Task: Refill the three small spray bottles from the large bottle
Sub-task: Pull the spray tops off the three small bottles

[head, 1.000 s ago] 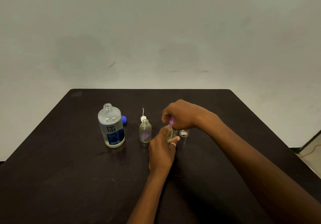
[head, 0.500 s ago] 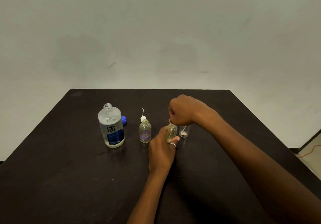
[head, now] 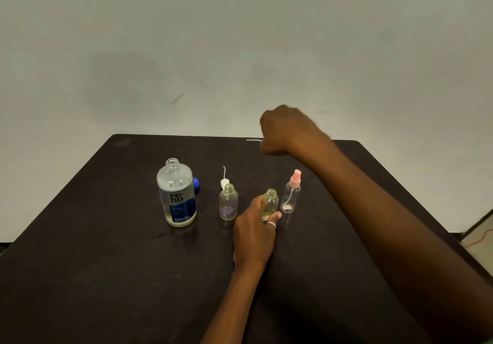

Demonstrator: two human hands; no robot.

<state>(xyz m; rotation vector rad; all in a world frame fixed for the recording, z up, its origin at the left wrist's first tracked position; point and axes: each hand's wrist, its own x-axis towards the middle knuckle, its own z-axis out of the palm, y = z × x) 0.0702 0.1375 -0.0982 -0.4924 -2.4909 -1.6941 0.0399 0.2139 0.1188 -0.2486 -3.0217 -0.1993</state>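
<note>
Left hand grips middle spray bottle, upright

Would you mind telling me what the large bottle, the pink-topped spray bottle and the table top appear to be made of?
The large bottle: clear, probably plastic; its far wall shows through, blue printed label. The pink-topped spray bottle: clear glossy wall, glass or plastic, hard to tell. The table top: dark, faint sheen, perhaps laminate or painted wood.

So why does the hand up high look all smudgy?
Head view: the right hand is smeared by motion, with the sprayer it grips only a pale streak; the left hand and the small bottle it holds look sharp.
</note>
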